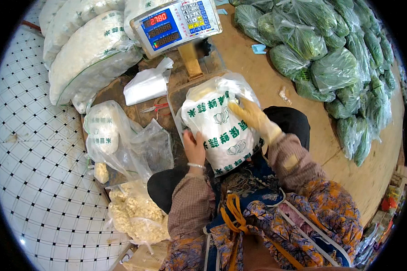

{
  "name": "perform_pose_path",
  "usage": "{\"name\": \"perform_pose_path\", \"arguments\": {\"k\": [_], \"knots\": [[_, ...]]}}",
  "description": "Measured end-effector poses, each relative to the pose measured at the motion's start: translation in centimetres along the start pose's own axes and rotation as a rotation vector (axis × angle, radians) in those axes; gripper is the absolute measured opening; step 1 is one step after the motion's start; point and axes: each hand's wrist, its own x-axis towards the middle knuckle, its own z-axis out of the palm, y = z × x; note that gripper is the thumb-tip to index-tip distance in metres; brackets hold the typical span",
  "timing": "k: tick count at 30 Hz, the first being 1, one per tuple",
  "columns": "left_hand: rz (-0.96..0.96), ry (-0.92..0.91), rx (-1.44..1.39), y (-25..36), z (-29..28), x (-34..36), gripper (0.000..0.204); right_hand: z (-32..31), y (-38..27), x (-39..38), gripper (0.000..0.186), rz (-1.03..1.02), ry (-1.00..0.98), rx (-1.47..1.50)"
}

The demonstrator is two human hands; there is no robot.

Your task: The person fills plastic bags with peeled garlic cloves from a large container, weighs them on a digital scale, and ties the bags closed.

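Note:
A plump white plastic bag (226,131) with green printing and garlic-bulb drawings lies on the scale platform (175,101) in front of me. Its contents do not show through the white plastic; its clear, crumpled top end points away from me. My bare left hand (194,147), a bracelet at its wrist, holds the bag's left side, with the fingers bent against the edge. In a pale yellow glove, my right hand (253,118) rests on the bag's upper right, its fingers stretched out over the plastic.
The scale's lit display (176,25) stands beyond the bag. To the left are red-handled scissors (156,107), white plastic bags (144,86), big filled sacks (92,49) and a clear bag of peeled garlic cloves (135,212). Bagged green vegetables (334,67) pile up at right.

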Motion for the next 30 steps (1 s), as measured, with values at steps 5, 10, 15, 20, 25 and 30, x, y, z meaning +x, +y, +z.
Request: {"name": "perform_pose_path", "arguments": {"k": [5,10,15,20,25,30], "knots": [[-0.39,-0.076,-0.286,-1.6,0.6,-0.8,0.045,-0.6,-0.2,-4.4,0.064,0.243,-0.129,0.244],[-0.413,-0.193,-0.51,0.4,1.4,0.4,0.053,-0.8,-0.1,-2.4,0.06,0.403,-0.24,0.486],[-0.358,-0.248,-0.448,1.4,1.6,0.9,0.045,-4.2,-5.2,-3.4,0.06,0.423,-0.132,0.216],[-0.313,-0.315,-0.821,4.1,2.5,1.7,0.038,-7.4,-9.8,-2.0,0.041,0.474,-0.248,-0.012],[-0.17,-0.352,-0.814,4.5,3.1,1.8,0.036,-7.2,-9.0,-3.3,0.037,0.348,-0.133,-0.104],[-0.034,-0.283,-0.552,4.7,2.7,1.4,0.035,-5.8,-4.5,-3.5,0.052,0.441,-0.056,0.147]]}}
